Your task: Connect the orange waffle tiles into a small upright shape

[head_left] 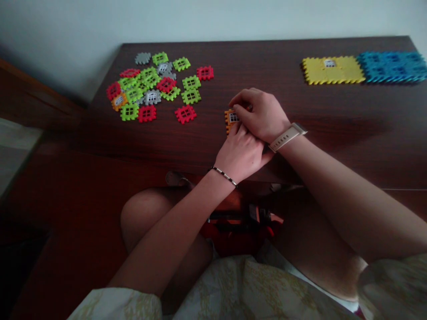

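Observation:
On the dark table, orange interlocking toy tiles with a white window insert lie under both of my hands, which cover most of them. My left hand, with a bead bracelet at its wrist, has bent fingers pressed on the near side of the tiles. Over it crosses my right hand, wearing a pale watch band; its fingers curl closed on the tiles' far side. Some fingertips of both hands are hidden.
At left lies a loose pile of green tiles, red tiles, grey tiles and an orange tile. Joined yellow tiles and stacked blue tiles sit at back right. The table's near edge runs above my knees.

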A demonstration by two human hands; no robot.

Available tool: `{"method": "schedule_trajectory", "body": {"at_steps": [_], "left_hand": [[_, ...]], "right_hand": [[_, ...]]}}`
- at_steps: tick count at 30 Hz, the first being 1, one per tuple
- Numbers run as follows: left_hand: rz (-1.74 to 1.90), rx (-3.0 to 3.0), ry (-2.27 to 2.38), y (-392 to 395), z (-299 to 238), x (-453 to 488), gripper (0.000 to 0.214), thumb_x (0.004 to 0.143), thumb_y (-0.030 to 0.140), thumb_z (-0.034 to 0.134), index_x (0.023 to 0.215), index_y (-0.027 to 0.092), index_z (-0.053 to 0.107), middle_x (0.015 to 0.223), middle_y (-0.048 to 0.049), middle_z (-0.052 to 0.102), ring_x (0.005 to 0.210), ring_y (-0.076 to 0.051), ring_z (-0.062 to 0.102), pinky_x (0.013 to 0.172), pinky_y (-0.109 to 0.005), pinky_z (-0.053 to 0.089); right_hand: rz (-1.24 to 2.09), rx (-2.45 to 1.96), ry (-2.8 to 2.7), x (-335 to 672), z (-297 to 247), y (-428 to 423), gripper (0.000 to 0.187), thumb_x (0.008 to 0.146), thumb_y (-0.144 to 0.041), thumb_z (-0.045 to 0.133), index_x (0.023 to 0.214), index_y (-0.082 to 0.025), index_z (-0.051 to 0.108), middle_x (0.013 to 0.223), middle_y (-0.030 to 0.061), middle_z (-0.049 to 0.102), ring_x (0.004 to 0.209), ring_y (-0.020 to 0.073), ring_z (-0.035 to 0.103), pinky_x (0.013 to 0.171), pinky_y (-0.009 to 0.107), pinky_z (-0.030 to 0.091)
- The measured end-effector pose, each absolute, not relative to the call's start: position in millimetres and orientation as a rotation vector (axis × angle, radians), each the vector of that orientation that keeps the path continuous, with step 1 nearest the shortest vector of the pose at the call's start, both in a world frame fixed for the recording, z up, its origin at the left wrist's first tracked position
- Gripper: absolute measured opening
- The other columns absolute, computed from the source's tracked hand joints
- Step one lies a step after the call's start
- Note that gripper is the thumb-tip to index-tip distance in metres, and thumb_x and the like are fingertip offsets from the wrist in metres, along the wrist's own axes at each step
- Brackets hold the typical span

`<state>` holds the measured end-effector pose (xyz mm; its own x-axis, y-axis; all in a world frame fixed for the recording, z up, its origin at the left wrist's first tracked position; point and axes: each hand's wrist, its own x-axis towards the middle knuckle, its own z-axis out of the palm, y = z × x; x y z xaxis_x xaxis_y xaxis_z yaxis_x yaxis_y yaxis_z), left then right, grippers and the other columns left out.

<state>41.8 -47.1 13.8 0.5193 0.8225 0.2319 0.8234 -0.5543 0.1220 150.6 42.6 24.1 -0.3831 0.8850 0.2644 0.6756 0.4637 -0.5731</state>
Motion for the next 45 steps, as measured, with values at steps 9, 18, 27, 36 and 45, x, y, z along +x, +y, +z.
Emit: {"method": "schedule_trajectory", "body": {"at_steps": [9, 18, 27, 36, 45], "left_hand": [[-0.409, -2.747, -1.485, -47.3, 12.8, 41.7, 0.047, 0.109, 0.043, 0.053, 0.129, 0.007, 0.076, 0.132, -0.0213, 0.074, 0.135, -0.037, 0.059, 0.12, -0.053, 0.041], [-0.411, -2.766, -1.479, -47.0, 12.6, 41.4, 0.044, 0.108, 0.042, 0.055, 0.126, 0.008, 0.077, 0.128, -0.0215, 0.075, 0.135, -0.038, 0.059, 0.12, -0.055, 0.04], [-0.391, -2.759, -1.489, -47.7, 15.0, 41.5, 0.046, 0.108, 0.043, 0.055, 0.129, 0.007, 0.076, 0.135, -0.0224, 0.073, 0.136, -0.038, 0.058, 0.12, -0.053, 0.041], [-0.434, -2.752, -1.469, -47.0, 11.8, 41.5, 0.049, 0.108, 0.043, 0.054, 0.135, 0.006, 0.073, 0.14, -0.0243, 0.07, 0.137, -0.04, 0.058, 0.12, -0.057, 0.041], [-0.405, -2.767, -1.478, -47.8, 13.8, 41.8, 0.05, 0.108, 0.042, 0.052, 0.134, 0.005, 0.074, 0.136, -0.0244, 0.072, 0.137, -0.04, 0.058, 0.122, -0.057, 0.04]], "right_hand": [[0.541, -1.335, -2.159, 149.1, 28.3, 39.2, 0.014, 0.095, -0.042, 0.059, 0.096, -0.035, 0.071, 0.115, 0.0057, 0.078, 0.109, 0.0333, 0.069, 0.105, 0.052, 0.054], [0.533, -1.296, -2.168, 150.8, 26.1, 41.0, 0.021, 0.096, -0.047, 0.057, 0.1, -0.035, 0.074, 0.114, 0.007, 0.077, 0.109, 0.035, 0.068, 0.105, 0.055, 0.054], [0.543, -1.292, -2.162, 150.7, 25.3, 41.5, 0.026, 0.095, -0.052, 0.057, 0.104, -0.035, 0.075, 0.111, 0.0078, 0.079, 0.108, 0.0364, 0.068, 0.104, 0.056, 0.054], [0.594, -1.285, -2.153, 150.6, 27.2, 40.9, 0.031, 0.093, -0.059, 0.055, 0.097, -0.035, 0.073, 0.113, 0.0093, 0.077, 0.107, 0.035, 0.067, 0.103, 0.056, 0.05], [0.578, -1.291, -2.193, 149.6, 30.1, 38.4, 0.021, 0.093, -0.046, 0.059, 0.103, -0.04, 0.076, 0.115, 0.0032, 0.08, 0.112, 0.0355, 0.069, 0.105, 0.056, 0.054]]}}
